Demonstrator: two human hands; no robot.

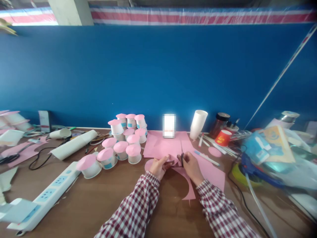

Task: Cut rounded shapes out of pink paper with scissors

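Note:
My left hand [159, 167] pinches a piece of pink paper [189, 190], its fingers closed on the near edge. In my right hand [193, 168] is a pair of dark-handled scissors [182, 160], with the blades at the paper. A curved strip of that paper hangs down between my forearms. Behind both hands lies a large pink sheet [155, 143]. Another pink sheet [215, 175] extends under my right wrist. Part of a pink disc [148, 164] shows beside my left hand. How far the blades are apart is too small to tell.
Several white paper cups [107, 162] with pink paper tops stand left. Beyond them are stacked cups [74, 145] and a power strip [49, 195]. A tall cup stack [198, 124], a marker [208, 158], a red cup [223, 138] and a blue-handled tool [260, 175] are right.

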